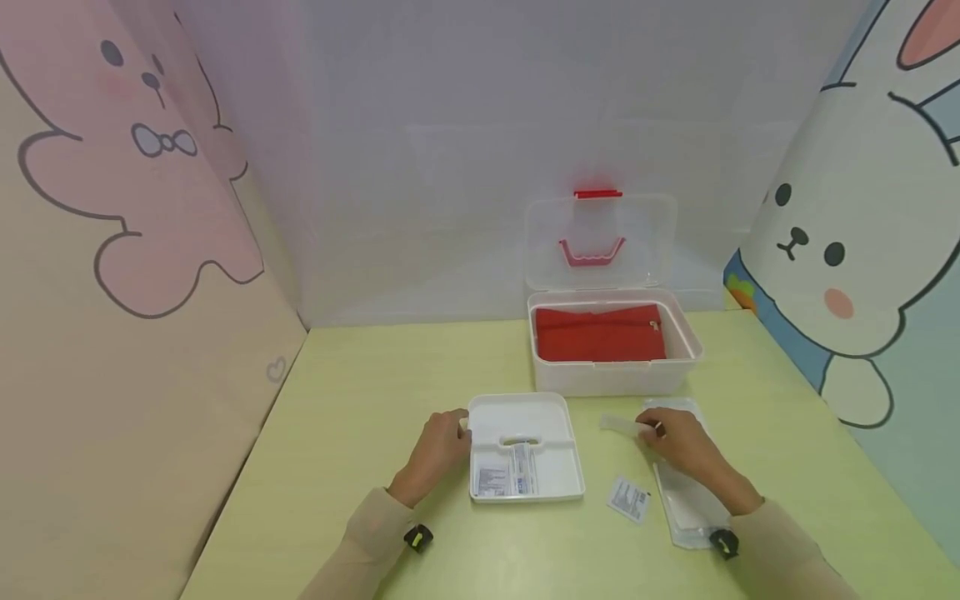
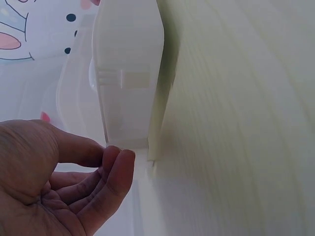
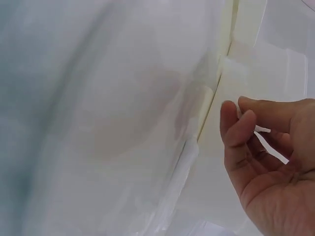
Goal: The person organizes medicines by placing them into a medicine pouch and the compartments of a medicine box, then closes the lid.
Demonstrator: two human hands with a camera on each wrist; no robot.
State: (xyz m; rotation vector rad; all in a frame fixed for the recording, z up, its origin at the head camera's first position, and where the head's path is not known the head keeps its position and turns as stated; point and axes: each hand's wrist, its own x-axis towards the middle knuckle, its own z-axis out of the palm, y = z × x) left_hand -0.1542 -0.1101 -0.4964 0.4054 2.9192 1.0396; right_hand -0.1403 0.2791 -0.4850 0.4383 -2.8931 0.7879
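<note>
In the head view my left hand (image 1: 438, 450) is at the left side of a shallow white tray (image 1: 525, 412). Its thumb and fingertips, seen in the left wrist view, pinch at the tray's edge (image 2: 125, 113). Inside the tray lie a small printed packet (image 1: 492, 481) and a slim clear packet with blue print (image 1: 522, 469). My right hand (image 1: 682, 442) pinches a narrow, translucent white strip (image 1: 618, 424) between thumb and fingers; its kind is unclear. Beneath that hand lies a long clear plastic pack (image 1: 692, 512), partly hidden by the hand and wrist.
Behind the tray stands a white plastic box (image 1: 611, 379), its clear lid (image 1: 543, 242) raised. A folded red cloth item (image 1: 600, 337) fills much of it. A small white printed sachet (image 1: 628, 499) lies on the pale yellow table (image 1: 390, 367), between tray and pack.
</note>
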